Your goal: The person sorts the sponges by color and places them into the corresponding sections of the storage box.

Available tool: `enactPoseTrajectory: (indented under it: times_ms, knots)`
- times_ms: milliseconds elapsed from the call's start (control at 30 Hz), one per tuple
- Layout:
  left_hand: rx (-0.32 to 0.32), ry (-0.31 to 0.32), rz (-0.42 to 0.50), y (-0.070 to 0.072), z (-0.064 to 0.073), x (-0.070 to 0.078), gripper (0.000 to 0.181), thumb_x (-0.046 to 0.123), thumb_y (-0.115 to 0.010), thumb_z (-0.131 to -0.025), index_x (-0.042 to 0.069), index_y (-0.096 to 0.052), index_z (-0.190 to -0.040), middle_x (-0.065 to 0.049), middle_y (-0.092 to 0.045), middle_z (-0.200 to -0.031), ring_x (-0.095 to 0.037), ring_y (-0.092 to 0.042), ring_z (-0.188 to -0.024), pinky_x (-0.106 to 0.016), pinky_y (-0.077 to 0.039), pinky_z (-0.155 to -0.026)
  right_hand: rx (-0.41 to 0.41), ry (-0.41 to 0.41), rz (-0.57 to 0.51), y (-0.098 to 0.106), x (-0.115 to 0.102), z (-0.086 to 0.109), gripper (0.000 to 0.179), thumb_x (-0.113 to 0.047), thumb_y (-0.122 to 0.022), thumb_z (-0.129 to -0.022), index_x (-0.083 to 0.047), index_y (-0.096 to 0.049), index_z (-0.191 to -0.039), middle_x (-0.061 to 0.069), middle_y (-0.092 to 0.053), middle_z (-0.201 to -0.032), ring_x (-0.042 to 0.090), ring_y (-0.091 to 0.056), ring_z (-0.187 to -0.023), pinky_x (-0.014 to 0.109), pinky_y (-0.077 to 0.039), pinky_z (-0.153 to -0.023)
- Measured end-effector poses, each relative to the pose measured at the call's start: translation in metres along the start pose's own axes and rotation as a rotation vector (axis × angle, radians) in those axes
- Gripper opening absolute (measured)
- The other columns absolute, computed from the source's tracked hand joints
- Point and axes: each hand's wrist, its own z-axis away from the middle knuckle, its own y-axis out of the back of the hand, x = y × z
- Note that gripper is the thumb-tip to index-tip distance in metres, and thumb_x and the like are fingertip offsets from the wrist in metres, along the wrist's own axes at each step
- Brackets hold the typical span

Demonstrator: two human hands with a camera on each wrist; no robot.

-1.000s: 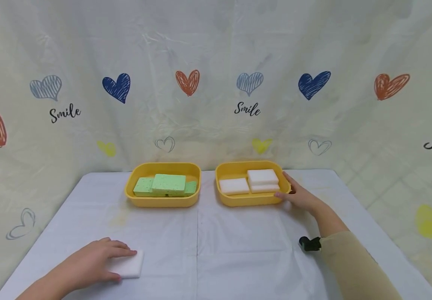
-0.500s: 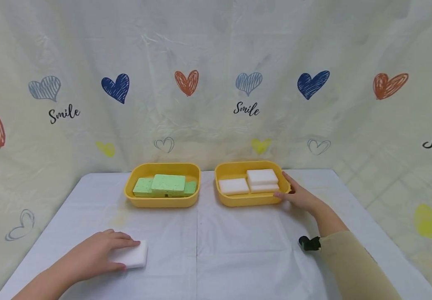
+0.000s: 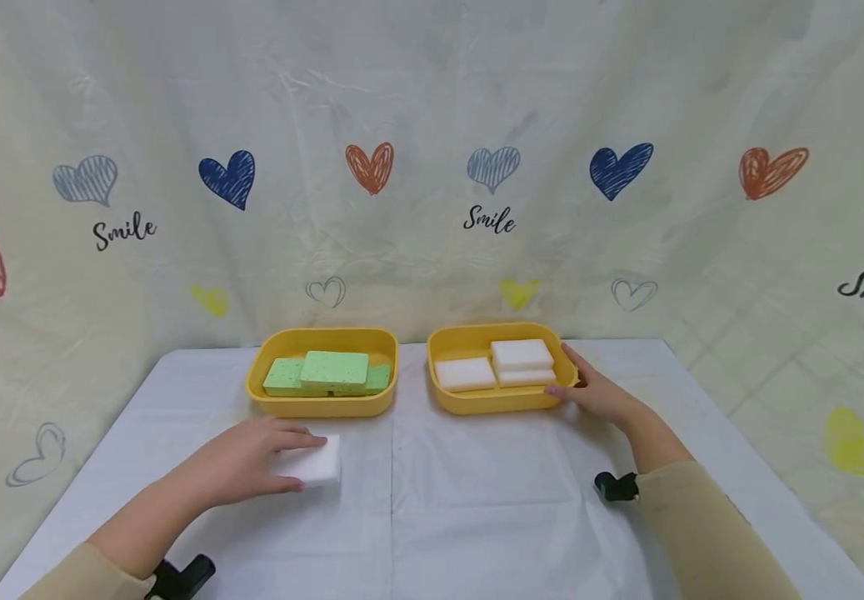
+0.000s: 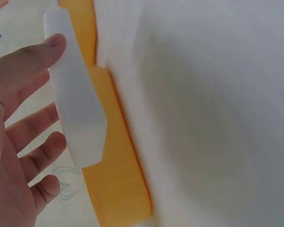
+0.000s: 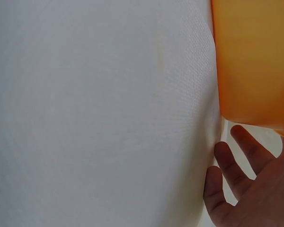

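My left hand (image 3: 247, 462) pinches a white sponge (image 3: 319, 462) between thumb and fingers. In the left wrist view the sponge (image 4: 78, 94) is seen edge-on, raised over the tabletop, with the thumb on its near face. It is in front of the left yellow tray (image 3: 319, 407), which holds several green speckled sponges (image 3: 334, 371). My right hand (image 3: 604, 396) grips the right end of the other yellow tray (image 3: 499, 403), thumb at the front rim and index finger by the back corner. White sponges (image 3: 521, 356) lie inside that tray, two of them stacked.
Both trays stand side by side at the back of a table with a white cover (image 3: 461, 517). A pale curtain (image 3: 432, 83) printed with hearts hangs right behind them. Dark wrist camera mounts (image 3: 184, 577) show at both sleeves.
My left hand has carried the white sponge up from the table, forward and to the right, closer to the green sponges' tray. My right hand stays at its tray.
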Motion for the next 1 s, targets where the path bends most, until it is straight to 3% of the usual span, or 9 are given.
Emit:
enactPoseTrajectory:
  times_ms: [200,500,633,1000]
  knots:
    - [0.022,-0.027,0.016,0.008,-0.036,0.011,0.058,0.043,-0.081,-0.080,0.033,-0.063,-0.135,0.005,-0.063,-0.132,-0.023,-0.056,-0.123,-0.048,-0.047,-0.101,0.004,0.002,-0.007,0.001,-0.001,0.001,0.106,-0.055,-0.066,-0.090,-0.034,0.013,-0.158,0.028,-0.010,-0.161,0.050,-0.020,-0.142,0.071,-0.018,-0.111]
    - [0.036,-0.038,0.044,0.019,-0.096,0.038,0.056,0.045,-0.079,-0.083,0.037,-0.061,-0.136,0.008,-0.061,-0.134,-0.020,-0.053,-0.127,-0.044,-0.043,-0.106,0.012,-0.005,-0.011,0.000,-0.003,0.002,0.107,-0.054,-0.068,-0.089,-0.034,0.011,-0.158,0.026,-0.012,-0.161,0.048,-0.022,-0.141,0.071,-0.017,-0.111]
    - [0.052,-0.005,0.052,0.022,-0.123,0.051,0.056,0.050,-0.075,-0.085,0.040,-0.058,-0.138,0.007,-0.059,-0.137,-0.019,-0.051,-0.128,-0.043,-0.043,-0.107,0.013,0.001,-0.013,0.000,-0.004,0.002,0.106,-0.054,-0.068,-0.089,-0.035,0.011,-0.158,0.025,-0.010,-0.162,0.049,-0.020,-0.141,0.072,-0.017,-0.110]
    - [0.067,-0.030,0.053,0.019,-0.208,0.082,0.062,0.056,-0.067,-0.088,0.041,-0.049,-0.145,0.008,-0.053,-0.144,-0.017,-0.046,-0.134,-0.041,-0.039,-0.110,0.015,-0.011,-0.023,0.000,0.000,0.000,0.106,-0.053,-0.068,-0.089,-0.036,0.010,-0.158,0.025,-0.015,-0.161,0.047,-0.024,-0.140,0.071,-0.016,-0.111]
